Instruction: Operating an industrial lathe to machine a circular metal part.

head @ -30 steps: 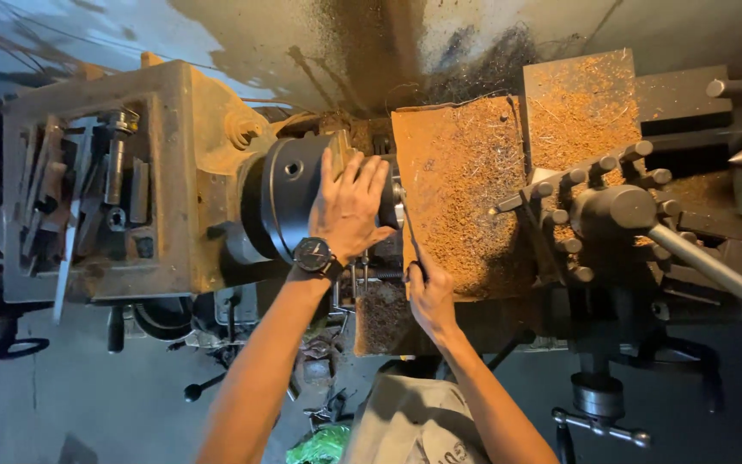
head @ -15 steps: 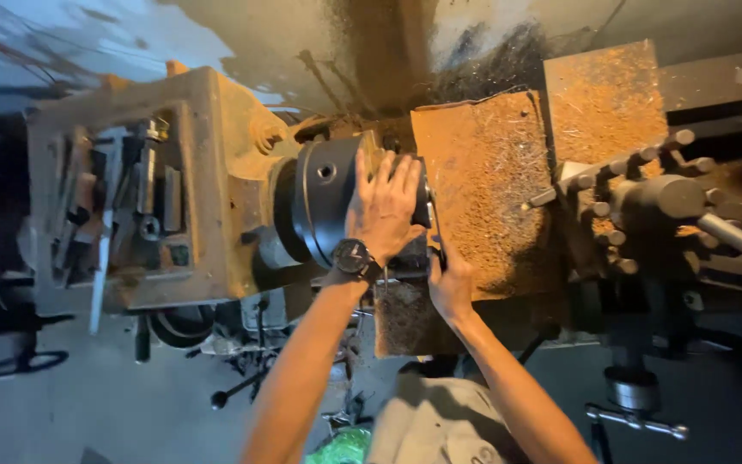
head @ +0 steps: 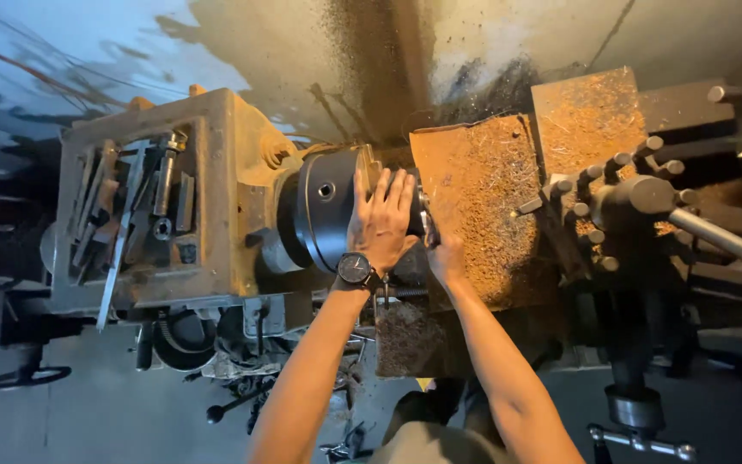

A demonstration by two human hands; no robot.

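One dark round lathe chuck [head: 324,219] sits at the end of the tan headstock [head: 216,185], one socket hole showing on its rim; the left hand [head: 381,222], wearing one black wristwatch [head: 355,269], lies flat on it with fingers spread wide. The right hand [head: 445,255] reaches in just beside the chuck's face; its grip cannot be told; one chip-covered guard plate [head: 483,202] stands behind it, one tool post [head: 620,206] further right.

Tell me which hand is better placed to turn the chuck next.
Probably the left hand: its palm lies flat on the dark chuck, fingers spread. The right hand sits beside the chuck's face, near the chip-covered plate.
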